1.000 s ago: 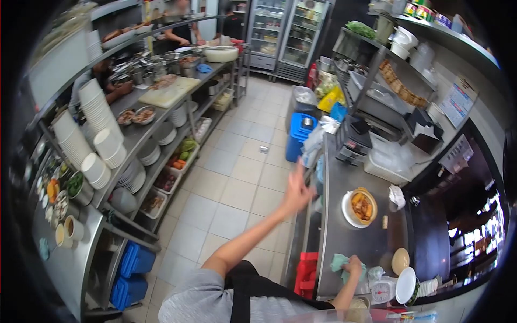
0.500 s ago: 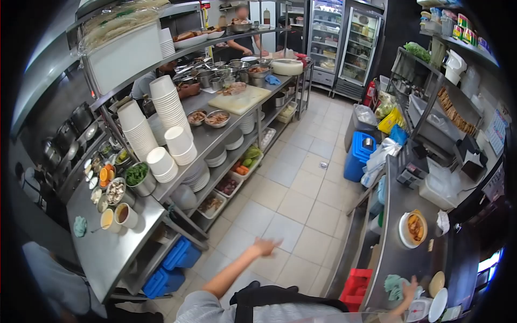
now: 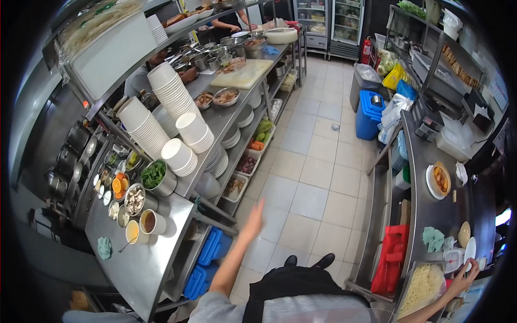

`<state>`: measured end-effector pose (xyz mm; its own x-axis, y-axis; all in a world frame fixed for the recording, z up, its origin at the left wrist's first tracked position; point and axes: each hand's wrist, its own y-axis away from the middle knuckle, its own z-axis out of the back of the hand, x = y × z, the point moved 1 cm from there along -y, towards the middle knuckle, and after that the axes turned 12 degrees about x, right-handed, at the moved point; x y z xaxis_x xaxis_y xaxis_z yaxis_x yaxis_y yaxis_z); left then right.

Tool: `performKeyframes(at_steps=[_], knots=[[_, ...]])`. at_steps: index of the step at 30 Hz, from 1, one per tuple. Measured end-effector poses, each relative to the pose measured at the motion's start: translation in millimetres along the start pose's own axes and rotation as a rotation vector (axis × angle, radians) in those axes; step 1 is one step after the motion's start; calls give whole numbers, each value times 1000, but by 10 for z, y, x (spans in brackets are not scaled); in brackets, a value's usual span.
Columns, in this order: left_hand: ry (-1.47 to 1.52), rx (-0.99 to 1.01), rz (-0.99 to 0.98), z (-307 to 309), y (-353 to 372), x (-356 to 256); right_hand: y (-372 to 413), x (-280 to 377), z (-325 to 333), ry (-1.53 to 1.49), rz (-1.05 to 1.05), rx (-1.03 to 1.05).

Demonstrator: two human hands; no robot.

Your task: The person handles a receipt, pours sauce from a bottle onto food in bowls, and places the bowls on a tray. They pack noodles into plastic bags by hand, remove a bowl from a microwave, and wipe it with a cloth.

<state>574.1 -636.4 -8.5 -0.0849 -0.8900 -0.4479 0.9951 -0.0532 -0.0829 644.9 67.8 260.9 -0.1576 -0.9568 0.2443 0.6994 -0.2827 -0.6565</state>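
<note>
My left hand (image 3: pixel 254 220) reaches out over the tiled aisle, fingers stretched and holding nothing. Off to the right, my right hand (image 3: pixel 464 275) is at the near rim of a white dish (image 3: pixel 470 248), its fingertips closed about the edge. Beside that dish stand a small white scale (image 3: pixel 453 260) and a beige bowl (image 3: pixel 464 234). A crumpled green cloth (image 3: pixel 432 239) lies to their left. Below my right forearm is a tray of pale shredded food (image 3: pixel 423 288). Farther along that counter sits a white plate (image 3: pixel 431 185) with a dish of orange-brown food (image 3: pixel 441 182).
On the left, a steel counter (image 3: pixel 116 264) carries stacked white tubs (image 3: pixel 142 129), greens (image 3: pixel 156 175), sliced mushrooms (image 3: pixel 134 199) and sauce cups (image 3: pixel 153 222). Blue bins (image 3: pixel 214 245) stand underneath. A red crate (image 3: pixel 390 258) and a blue bin (image 3: pixel 370 114) line the right side. Other people work behind the shelves.
My view has turned right and down, bringing the shredded-food tray in. My right hand has gone from beside the green cloth to the white dish. My left hand now points more forward.
</note>
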Motion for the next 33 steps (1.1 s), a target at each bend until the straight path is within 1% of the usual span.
performKeyframes(at_steps=[1,2,3,4,5,6,7,8,9,10,11,12,13,14,15,16,17,18,20,21,22,23,24,26,27,28,29,30,31,32,33], knots=[[-55,-284,-72,602,-504,-186,24,79,79,11,6,17],[46,-334,-35,1366,-910,-521,43,131,129,54,69,-10],[79,-332,6,1993,-1100,-832,71,201,175,49,69,-23],[52,-604,-127,2336,-1306,-910,102,282,233,45,68,-40],[182,-628,-75,2734,-1411,-1152,133,292,286,41,56,-48],[180,-642,-31,3016,-1485,-1337,163,303,337,37,45,-55],[94,-659,6,3225,-1541,-1511,226,271,392,35,18,-51],[-152,-709,-66,3347,-1620,-1589,308,221,468,40,-15,-47],[-213,-727,-98,3382,-1669,-1688,380,84,537,212,73,-81],[-292,-762,-146,3388,-1748,-1696,465,123,600,202,14,-95],[-67,-734,-153,3342,-1661,-1871,558,68,665,97,-95,-120],[19,-867,-354,3191,-1690,-1949,682,22,783,123,-190,-119],[66,-871,-330,2991,-1638,-2068,759,77,883,5,-330,-203],[174,-709,-321,2758,-1598,-2164,817,221,1076,-8,-335,-202],[187,-562,-389,2481,-1491,-2324,910,275,1237,56,-425,-234],[196,-413,-438,2092,-1473,-2333,948,370,1359,-2,-432,-355],[214,-363,-559,1661,-1461,-2397,1036,299,1510,222,-390,-407],[195,-191,-548,1157,-1478,-2322,1132,252,1657,252,-375,-456],[76,63,-505,99,-1375,-2262,1264,228,1896,345,-498,-486],[108,144,-535,-586,-1382,-2088,1376,90,1977,309,-537,-511],[75,259,-560,-1095,-1218,-2161,1498,-111,2042,327,-544,-530],[100,409,-612,-1453,-1065,-2199,1556,-107,2118,314,-602,-534],[80,661,-571,-1639,-857,-2427,1661,-218,2158,342,-639,-508],[134,842,-796,-2130,-486,-2700,1826,-478,2145,351,-774,-444],[93,931,-848,-2167,-313,-2965,1862,-604,2101,365,-826,-374],[54,1016,-894,-2200,-191,-3248,1977,-888,1986,264,-847,-348],[85,1057,-939,-2342,-130,-3407,2068,-1184,1840,170,-815,-357],[88,1061,-959,-2394,-89,-3592,2167,-1510,1676,8,-842,-311],[91,1061,-974,-2410,-81,-3787,2220,-1796,1497,18,-888,-258],[96,1058,-982,-2431,-88,-3915,2120,-1845,1368,106,-903,-239],[130,1051,-967,-2543,-143,-3967,2168,-2092,1211,223,-953,-137]])
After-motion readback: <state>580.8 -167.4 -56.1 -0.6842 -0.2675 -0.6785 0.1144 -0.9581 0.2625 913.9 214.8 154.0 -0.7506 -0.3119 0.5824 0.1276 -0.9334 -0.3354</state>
